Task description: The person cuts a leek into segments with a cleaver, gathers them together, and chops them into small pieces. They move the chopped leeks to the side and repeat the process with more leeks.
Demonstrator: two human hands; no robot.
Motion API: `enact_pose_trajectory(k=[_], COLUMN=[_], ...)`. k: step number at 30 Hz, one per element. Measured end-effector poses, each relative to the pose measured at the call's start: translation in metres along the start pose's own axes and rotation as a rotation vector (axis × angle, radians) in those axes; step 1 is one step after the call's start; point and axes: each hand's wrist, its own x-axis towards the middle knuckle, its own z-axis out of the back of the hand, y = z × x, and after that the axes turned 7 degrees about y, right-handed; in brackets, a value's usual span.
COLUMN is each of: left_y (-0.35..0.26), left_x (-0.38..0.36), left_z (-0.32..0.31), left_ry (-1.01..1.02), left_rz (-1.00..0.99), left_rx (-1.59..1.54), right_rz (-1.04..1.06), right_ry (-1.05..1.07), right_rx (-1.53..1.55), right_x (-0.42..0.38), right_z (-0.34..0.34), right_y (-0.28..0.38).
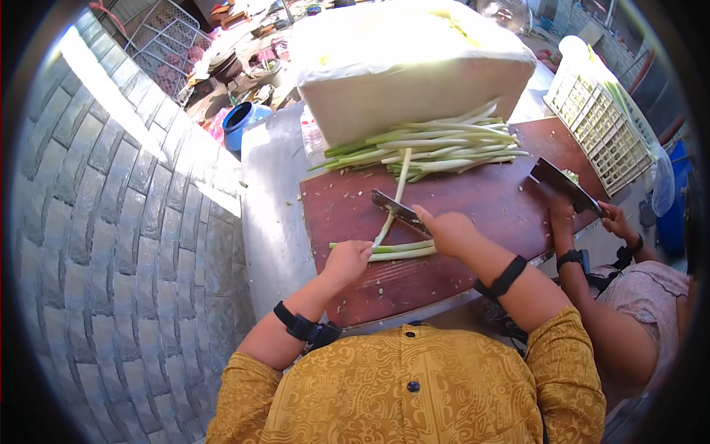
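Observation:
My left hand (350, 261) is closed on the lower end of a scallion (404, 176), whose stalk slants up and away toward a pile. My right hand (452, 232) grips a cleaver (400, 212), its dark blade lying across that stalk. Below the blade, a couple of trimmed scallions (403, 254) lie side by side on the red-brown board (355, 288), close to both hands. Beyond the blade, a large heap of scallions (444, 148) with white and green stems spreads along the board's far side.
A white foam box (414, 96) stands behind the heap. On the right, another person's hands (612, 220) are at a second cleaver (562, 183) over the board. Farther right is a white plastic crate (592, 118). A brick wall (140, 244) and blue bucket (244, 122) are left.

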Motion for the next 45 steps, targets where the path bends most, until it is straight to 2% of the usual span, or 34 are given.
enact_pose_trajectory(k=[4,7,10,12,14,15,18,20,24,27,30,33,39,45], left_y=[-0.007,-0.011,0.015,0.015,0.014,0.013,0.011,0.020,-0.008,-0.006,0.004,0.010,0.006,0.021], left_x=[-0.006,-0.016,-0.020,-0.021,-0.008,0.004,0.057,0.104,0.144,0.153,0.160,0.151,0.067,-0.012], left_z=[-0.001,0.013,0.035,0.059,0.073,0.073,0.053,0.027,-0.009,-0.026,-0.024,-0.004,0.028,-0.019], left_ry=[-0.033,-0.014,-0.040,-0.109,-0.209,-0.258,-0.401,-0.496,-0.225,-0.260,-0.231,-0.079,-0.032,-0.147], left_rz=[-0.081,-0.042,-0.083,-0.004,0.024,-0.014,-0.156,-0.289,-0.001,0.052,0.011,-0.010,-0.170,-0.444], left_rx=[-0.057,-0.055,-0.248,-0.355,-0.413,-0.346,-0.110,0.110,0.237,0.260,0.251,0.157,0.197,0.440], right_rz=[0.020,0.024,0.023,0.006,-0.102,-0.159,-0.113,-0.133,-0.208,-0.173,-0.167,-0.177,-0.149,-0.098], right_ry=[-0.036,-0.027,-0.070,-0.118,-0.209,-0.250,-0.543,-0.598,-0.574,-0.665,-0.684,-0.633,-0.558,-0.565], right_rx=[0.025,0.044,0.079,0.140,0.282,0.352,0.516,0.573,0.657,0.664,0.663,0.687,0.745,0.794], right_x=[0.013,0.016,0.015,0.007,-0.013,-0.024,-0.059,-0.086,-0.136,-0.159,-0.175,-0.184,-0.183,-0.178], right_z=[-0.003,-0.004,-0.018,-0.024,-0.023,-0.026,-0.050,-0.051,-0.054,-0.068,-0.074,-0.075,-0.077,-0.075], right_y=[0.001,0.000,-0.008,-0.015,-0.019,-0.022,-0.042,-0.041,-0.036,-0.034,-0.032,-0.029,-0.024,-0.019])
